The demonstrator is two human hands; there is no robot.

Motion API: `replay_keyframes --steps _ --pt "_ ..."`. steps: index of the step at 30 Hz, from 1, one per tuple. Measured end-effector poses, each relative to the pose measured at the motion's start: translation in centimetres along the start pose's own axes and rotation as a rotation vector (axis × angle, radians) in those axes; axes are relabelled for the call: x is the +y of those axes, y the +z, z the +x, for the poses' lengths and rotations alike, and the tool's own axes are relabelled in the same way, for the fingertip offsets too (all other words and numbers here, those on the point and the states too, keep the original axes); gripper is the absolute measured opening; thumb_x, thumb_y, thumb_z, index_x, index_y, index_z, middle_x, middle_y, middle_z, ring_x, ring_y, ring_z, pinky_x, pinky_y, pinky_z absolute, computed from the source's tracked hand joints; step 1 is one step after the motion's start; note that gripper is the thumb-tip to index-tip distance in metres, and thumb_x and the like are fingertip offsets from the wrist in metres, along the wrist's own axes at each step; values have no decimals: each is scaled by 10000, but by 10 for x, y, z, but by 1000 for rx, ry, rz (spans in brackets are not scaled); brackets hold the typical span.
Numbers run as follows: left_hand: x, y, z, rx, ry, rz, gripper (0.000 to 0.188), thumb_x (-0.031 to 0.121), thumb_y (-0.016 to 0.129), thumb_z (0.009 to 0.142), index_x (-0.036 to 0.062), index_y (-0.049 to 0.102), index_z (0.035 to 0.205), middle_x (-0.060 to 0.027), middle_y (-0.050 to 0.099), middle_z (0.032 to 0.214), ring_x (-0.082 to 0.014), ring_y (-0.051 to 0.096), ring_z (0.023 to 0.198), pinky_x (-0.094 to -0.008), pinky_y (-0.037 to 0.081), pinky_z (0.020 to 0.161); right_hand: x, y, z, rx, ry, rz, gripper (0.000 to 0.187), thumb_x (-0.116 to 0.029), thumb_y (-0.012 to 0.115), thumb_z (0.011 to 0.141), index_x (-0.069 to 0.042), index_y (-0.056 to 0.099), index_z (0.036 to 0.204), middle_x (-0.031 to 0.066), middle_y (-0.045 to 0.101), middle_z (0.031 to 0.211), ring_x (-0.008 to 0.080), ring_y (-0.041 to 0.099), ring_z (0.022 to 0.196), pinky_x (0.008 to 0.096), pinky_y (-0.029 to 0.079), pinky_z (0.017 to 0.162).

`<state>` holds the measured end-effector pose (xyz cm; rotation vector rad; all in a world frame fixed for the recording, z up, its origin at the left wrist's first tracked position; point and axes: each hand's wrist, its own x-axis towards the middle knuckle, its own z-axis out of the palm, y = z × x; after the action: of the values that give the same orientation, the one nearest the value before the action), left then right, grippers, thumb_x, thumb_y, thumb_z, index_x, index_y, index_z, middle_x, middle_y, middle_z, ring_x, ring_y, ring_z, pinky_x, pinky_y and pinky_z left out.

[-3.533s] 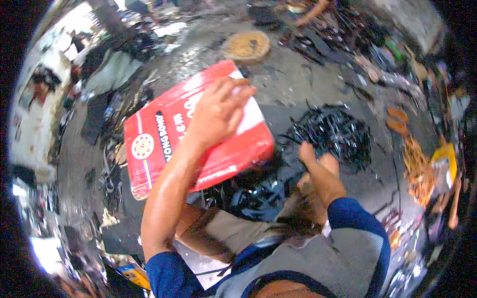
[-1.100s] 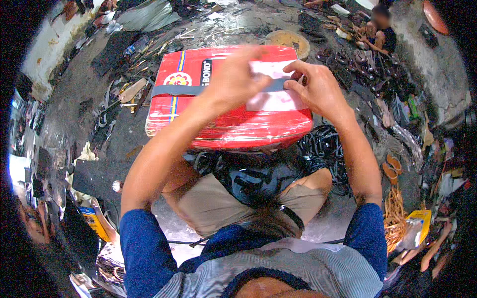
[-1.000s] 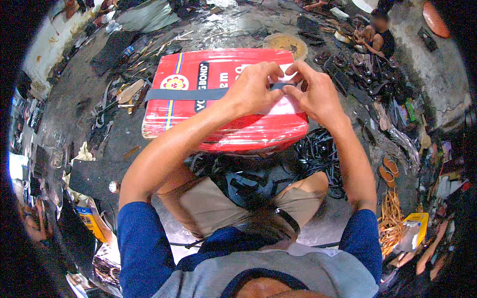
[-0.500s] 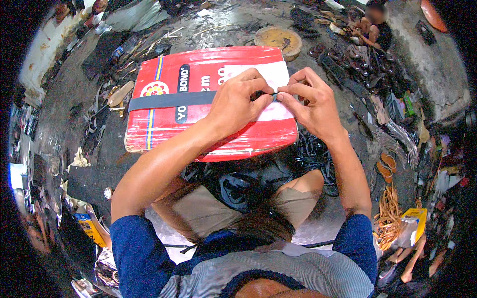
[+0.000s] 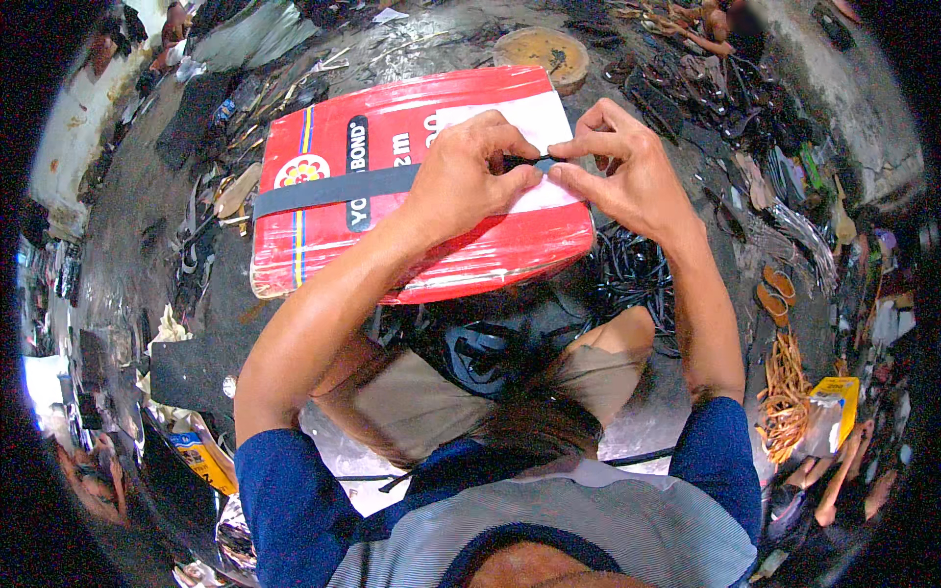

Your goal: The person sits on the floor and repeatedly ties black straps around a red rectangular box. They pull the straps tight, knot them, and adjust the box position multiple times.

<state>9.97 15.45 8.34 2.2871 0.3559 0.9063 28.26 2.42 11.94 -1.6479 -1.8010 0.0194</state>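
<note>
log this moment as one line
left hand: pinching dark grey flat strip; right hand: pinching strip; red plastic-wrapped rectangular box: strip across it

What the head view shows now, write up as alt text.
A person's left hand and right hand pinch a dark strip across a red, plastic-wrapped box. Black strips are heaped near the box's lower right; a round tan block sits beyond.

The box (image 5: 510, 240) is red, the strap (image 5: 333, 190) seemingly slate grey, the shirt (image 5: 676, 519) grey-striped with navy sleeves (image 5: 294, 505).

Grey floor (image 5: 127, 240): 2 sandals (image 5: 771, 305), black strips (image 5: 637, 279), round slab (image 5: 541, 55).
</note>
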Motion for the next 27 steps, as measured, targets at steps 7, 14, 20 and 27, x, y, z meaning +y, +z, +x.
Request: replay_keyframes --steps 7,14,20,27 --pt "0 0 -2 16 -71 -69 138 119 776 817 6 749 891 -103 661 859 -189 661 793 -334 526 700 4 15 -4 134 71 79 167 -185 806 785 -61 794 896 94 632 899 238 638 821 357 524 753" --pt "-2 6 3 97 -69 -18 118 129 744 780 18 759 816 -141 702 803 -252 706 717 -367 560 678 13 53 -3 289 407 602 134 -102 769 767 -69 713 884 -18 579 757 91 547 705 272 452 628" --pt "22 -10 21 -165 -347 -43 125 118 744 794 -6 737 787 -128 702 786 -212 684 722 -348 544 659 21 50 0 255 415 576 180 -121 760 813 -82 616 915 -45 544 694 53 474 620 250 397 550" --pt "7 6 24 -33 -9 16 140 149 753 810 9 753 807 -136 715 792 -211 702 736 -345 550 656 29 57 -12 312 403 545 241 -290 702 962 -91 591 883 -14 580 701 59 483 532 250 348 438"
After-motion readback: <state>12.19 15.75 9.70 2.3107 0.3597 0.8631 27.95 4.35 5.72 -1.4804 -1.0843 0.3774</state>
